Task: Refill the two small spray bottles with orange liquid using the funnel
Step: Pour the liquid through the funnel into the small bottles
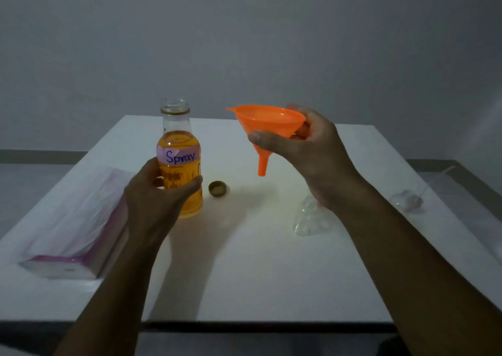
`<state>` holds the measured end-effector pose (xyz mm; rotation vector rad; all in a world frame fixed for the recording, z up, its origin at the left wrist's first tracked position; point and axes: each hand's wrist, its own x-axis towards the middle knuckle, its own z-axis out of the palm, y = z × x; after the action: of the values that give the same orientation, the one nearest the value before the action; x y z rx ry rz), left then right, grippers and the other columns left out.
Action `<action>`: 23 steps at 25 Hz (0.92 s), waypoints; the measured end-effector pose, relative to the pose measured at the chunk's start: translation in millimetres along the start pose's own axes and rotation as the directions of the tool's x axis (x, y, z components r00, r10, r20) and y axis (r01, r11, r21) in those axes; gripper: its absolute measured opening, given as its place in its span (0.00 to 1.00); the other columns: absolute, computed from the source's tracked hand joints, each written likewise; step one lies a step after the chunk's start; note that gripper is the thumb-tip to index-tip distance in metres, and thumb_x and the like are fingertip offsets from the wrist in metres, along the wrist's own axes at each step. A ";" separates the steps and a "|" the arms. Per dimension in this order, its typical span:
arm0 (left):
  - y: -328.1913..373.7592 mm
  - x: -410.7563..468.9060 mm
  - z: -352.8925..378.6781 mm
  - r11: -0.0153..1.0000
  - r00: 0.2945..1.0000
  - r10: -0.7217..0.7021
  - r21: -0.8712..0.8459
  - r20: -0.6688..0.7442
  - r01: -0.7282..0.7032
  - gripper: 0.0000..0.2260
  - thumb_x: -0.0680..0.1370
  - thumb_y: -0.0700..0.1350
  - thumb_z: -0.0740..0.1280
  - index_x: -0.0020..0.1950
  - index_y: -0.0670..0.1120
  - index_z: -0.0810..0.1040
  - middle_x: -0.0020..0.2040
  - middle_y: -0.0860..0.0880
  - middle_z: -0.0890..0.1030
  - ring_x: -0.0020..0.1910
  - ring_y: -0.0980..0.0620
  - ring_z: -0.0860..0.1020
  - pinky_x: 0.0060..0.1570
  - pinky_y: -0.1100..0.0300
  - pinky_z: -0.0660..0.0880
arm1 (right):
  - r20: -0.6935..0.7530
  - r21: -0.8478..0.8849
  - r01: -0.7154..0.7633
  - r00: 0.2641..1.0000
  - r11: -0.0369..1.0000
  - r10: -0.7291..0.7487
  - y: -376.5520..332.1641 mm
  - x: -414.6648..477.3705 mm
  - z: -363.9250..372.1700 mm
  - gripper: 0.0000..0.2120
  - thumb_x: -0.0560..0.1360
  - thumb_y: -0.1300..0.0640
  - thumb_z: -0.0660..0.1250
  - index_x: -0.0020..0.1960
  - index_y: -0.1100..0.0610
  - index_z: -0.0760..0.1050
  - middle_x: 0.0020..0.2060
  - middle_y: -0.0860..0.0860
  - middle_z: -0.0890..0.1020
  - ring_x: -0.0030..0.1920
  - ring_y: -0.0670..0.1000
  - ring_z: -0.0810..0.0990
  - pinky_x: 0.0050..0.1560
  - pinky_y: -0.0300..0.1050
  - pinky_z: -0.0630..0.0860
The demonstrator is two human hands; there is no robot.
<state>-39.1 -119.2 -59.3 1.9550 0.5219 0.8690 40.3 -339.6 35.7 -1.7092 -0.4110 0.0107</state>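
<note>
My left hand grips the lower body of an uncapped glass bottle of orange liquid, labelled "Spray", held upright over the white table. Off to the right, my right hand holds an orange funnel in the air by its bowl, spout pointing down. Below that wrist stand small clear spray bottles, partly hidden by my arm; how many I cannot tell. A clear spray head with a dip tube lies at the right.
The bottle's dark metal cap lies upside down on the table right of the bottle. A pink-and-white pack of tissues lies along the left edge. A grey wall rises behind the table.
</note>
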 end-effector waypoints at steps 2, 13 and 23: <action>11.4 -15.8 1.8 1.000 0.999 0.021 -0.016 0.037 -0.020 0.25 0.67 0.53 0.78 0.61 0.48 0.78 0.51 0.50 0.81 0.47 0.55 0.78 0.41 0.63 0.73 | -0.001 0.002 0.030 1.000 1.000 -0.030 -0.3 -18.1 -27.4 0.39 0.61 0.44 0.82 0.69 0.48 0.72 0.58 0.45 0.81 0.57 0.47 0.81 0.42 0.36 0.80; 32.2 -47.6 26.1 0.998 0.989 0.055 -0.002 0.135 -0.055 0.29 0.61 0.63 0.72 0.58 0.52 0.79 0.49 0.52 0.84 0.47 0.53 0.81 0.46 0.46 0.82 | -0.121 -0.056 0.061 0.990 0.997 -0.067 44.0 -40.8 -75.0 0.45 0.60 0.45 0.81 0.74 0.49 0.68 0.66 0.47 0.76 0.64 0.51 0.77 0.56 0.41 0.79; 29.3 -48.4 35.6 0.992 0.983 0.085 0.078 0.161 -0.098 0.30 0.60 0.63 0.73 0.59 0.53 0.79 0.50 0.52 0.84 0.47 0.51 0.81 0.46 0.46 0.82 | -0.064 -0.093 0.054 0.996 0.994 -0.060 62.0 -34.7 -75.4 0.44 0.63 0.49 0.83 0.74 0.48 0.67 0.67 0.47 0.75 0.65 0.52 0.76 0.60 0.50 0.80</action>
<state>-44.1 -185.7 -63.8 2.1192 0.3845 0.7512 42.1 -428.6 -17.4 -1.7819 -0.4160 -0.1076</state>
